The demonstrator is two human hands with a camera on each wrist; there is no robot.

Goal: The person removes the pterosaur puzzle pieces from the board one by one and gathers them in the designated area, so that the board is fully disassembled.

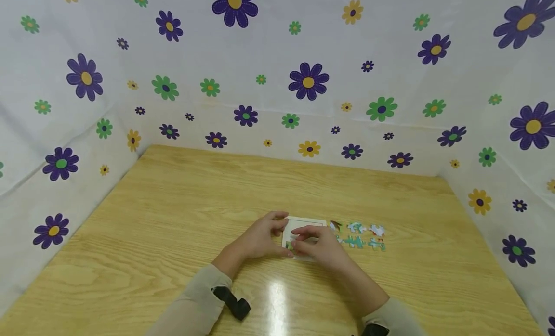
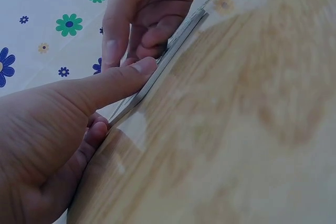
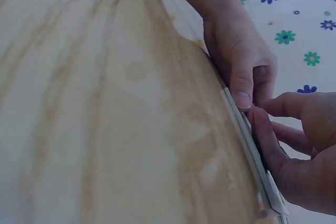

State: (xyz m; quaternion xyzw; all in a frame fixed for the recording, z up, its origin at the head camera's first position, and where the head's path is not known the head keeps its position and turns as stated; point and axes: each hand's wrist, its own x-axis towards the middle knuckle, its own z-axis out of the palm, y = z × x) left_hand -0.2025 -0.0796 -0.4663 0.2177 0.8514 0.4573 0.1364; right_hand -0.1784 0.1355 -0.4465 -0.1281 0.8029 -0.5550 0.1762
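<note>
A shallow white puzzle board [image 1: 303, 221] lies on the table with a small green piece [image 1: 289, 246] in its near left corner. My left hand [image 1: 260, 237] grips the board's left side; in the left wrist view its thumb [image 2: 123, 80] lies on the board's edge [image 2: 170, 51]. Over the board is my right hand [image 1: 325, 249], fingers bent, thumb and index tips apart in the head view, by the green piece. In the right wrist view the right hand [image 3: 310, 150] has its fingertips close to the left thumb [image 3: 242, 90]. Its fingers hide part of the board.
Several loose puzzle pieces [image 1: 355, 241] lie in two rows just right of the board, some green, some with white and red. The wooden table [image 1: 195, 196] meets a flower-patterned cloth [image 1: 269, 100] at the back and both sides.
</note>
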